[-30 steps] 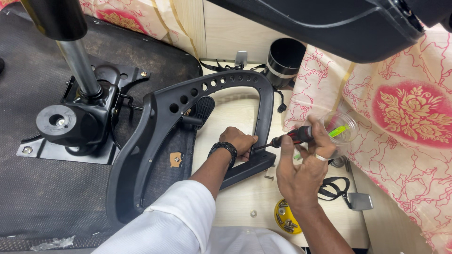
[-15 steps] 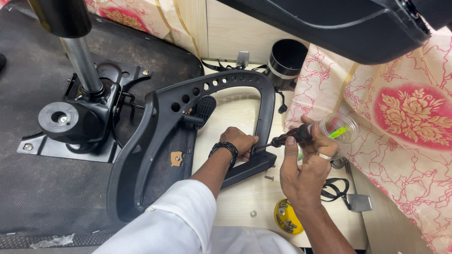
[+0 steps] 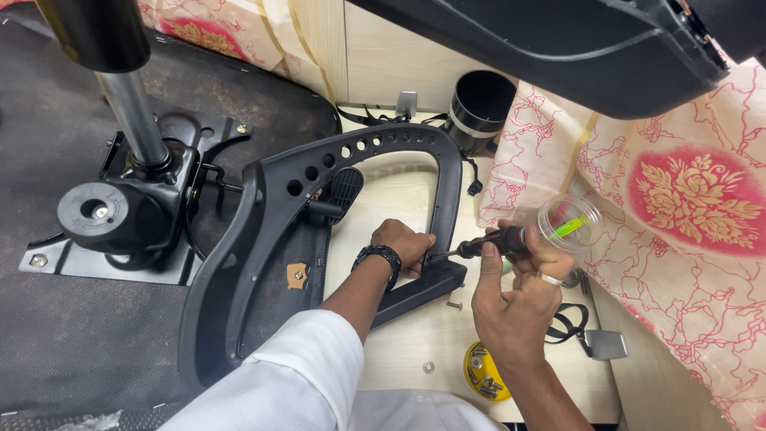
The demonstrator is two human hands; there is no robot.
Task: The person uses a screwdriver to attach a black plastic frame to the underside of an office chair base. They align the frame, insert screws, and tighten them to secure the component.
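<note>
Two bare hands work low in the view: the left hand, with one black watch on its wrist and a white sleeve behind it, is closed over the lower bar of one curved black plastic chair frame, and the right hand, wearing one pale ring, is wrapped around the dark handle of one screwdriver whose thin metal shaft points left into that frame's bottom corner. Nearest of all, one small yellow round lid holds a few metal screws; one loose screw lies on the pale wooden tabletop just beside the frame. The frame lies flat across the tabletop's left edge, a row of round holes along its arch. One clear plastic cup with something green in it sits by the screwdriver's butt. Left, on dark matting, stands one black chair mechanism with a shiny steel column. Farther back are one black cylinder and pink floral cloth.
</note>
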